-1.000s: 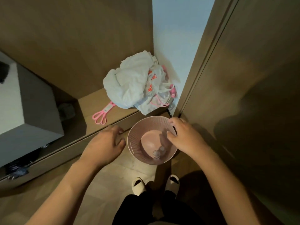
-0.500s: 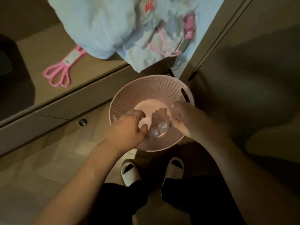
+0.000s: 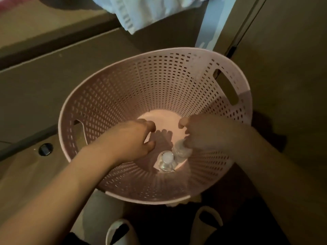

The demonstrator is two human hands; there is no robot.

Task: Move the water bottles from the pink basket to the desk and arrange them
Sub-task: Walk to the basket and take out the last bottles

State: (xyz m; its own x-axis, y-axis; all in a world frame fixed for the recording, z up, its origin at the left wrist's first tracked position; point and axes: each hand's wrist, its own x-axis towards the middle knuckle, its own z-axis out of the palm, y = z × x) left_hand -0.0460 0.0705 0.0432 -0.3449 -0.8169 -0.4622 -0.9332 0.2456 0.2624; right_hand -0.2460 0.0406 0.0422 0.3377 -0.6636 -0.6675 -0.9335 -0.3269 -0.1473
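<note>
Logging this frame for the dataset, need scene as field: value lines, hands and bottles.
container: pink basket, perforated, on floor
bottles in basket: two, upright, side by side at near edge of bottom
capped bottle: untouched, white cap visible
second bottle: top covered by right hand
left hand: inside basket, fingers curled, empty, beside capped bottle
right hand: closed on second bottle's top
bottles on desk: none visible

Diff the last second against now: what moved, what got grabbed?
Both hands went from the basket rim down into the pink basket. The right hand has closed over the top of one water bottle. The left hand hangs open beside the other bottle, not touching it. The head camera dropped closer. Both bottles stay upright on the basket floor, and the basket has not moved.
</note>
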